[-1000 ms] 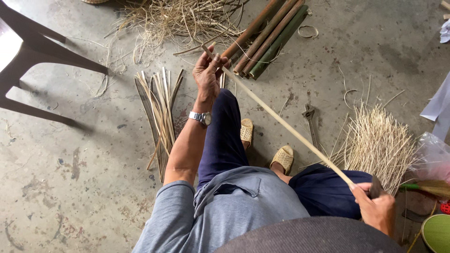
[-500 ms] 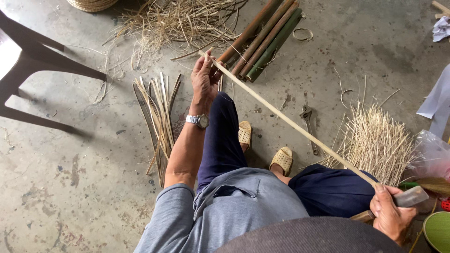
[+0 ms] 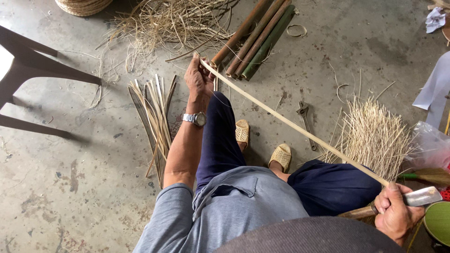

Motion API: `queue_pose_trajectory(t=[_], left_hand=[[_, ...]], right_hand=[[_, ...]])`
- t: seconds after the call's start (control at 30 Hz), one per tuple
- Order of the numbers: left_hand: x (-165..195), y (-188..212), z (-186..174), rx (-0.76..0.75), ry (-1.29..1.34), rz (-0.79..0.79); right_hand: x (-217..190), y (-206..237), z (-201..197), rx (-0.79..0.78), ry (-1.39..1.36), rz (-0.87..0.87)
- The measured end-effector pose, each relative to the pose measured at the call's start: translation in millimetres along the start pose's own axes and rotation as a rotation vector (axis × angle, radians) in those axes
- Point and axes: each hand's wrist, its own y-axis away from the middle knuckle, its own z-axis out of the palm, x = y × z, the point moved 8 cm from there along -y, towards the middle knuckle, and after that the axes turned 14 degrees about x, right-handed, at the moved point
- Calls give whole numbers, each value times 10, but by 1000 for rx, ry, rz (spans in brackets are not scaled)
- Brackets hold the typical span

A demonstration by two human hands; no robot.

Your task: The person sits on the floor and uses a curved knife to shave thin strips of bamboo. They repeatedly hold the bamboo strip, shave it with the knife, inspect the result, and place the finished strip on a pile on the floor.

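Person's sitting low over a concrete floor (image 3: 93, 197) with a long thin bamboo strip (image 3: 290, 122) stretched diagonally across their lap. Left hand (image 3: 198, 79) is out at arm's length, fingers wrapped shut on the far end of the strip, with a wristwatch (image 3: 196, 119) on that wrist. Right hand (image 3: 396, 213) is down by the right knee, closed tight around the handle of a knife (image 3: 419, 197), and the flat metal blade sits right at the near end of the strip; looks like the blade is touching it, but the hand covers the exact spot so I can't swear to it. The strip runs over the dark blue trousers (image 3: 220, 140) and passes above two woven sandals (image 3: 262, 143). Just past the left hand there's a bundle of bamboo poles (image 3: 255, 37), brownish with one green, lying side by side. Left of the arm is a fan of flat split slats (image 3: 154, 117). Loose dry shavings (image 3: 168, 21) are piled up top, a sheaf of thin sticks (image 3: 375, 136) is on the right, and a wrench (image 3: 305, 119) lies on the floor between the sticks and the sandals. Dark chair legs (image 3: 33, 75) at far left.
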Motion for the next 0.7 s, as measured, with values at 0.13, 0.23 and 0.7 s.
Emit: queue_pose_trajectory(t=[0.13,0.23,0.7], left_hand=[[196,81,56,21,-277,280],[396,640,540,-120,-549,764],[-654,4071,1374,-1428,-627,543]], right_hand=[[-147,59,72,63,16,-27],[-385,161,257,93,-34,-84],[-1473,1045,2077,-283,279,-667]])
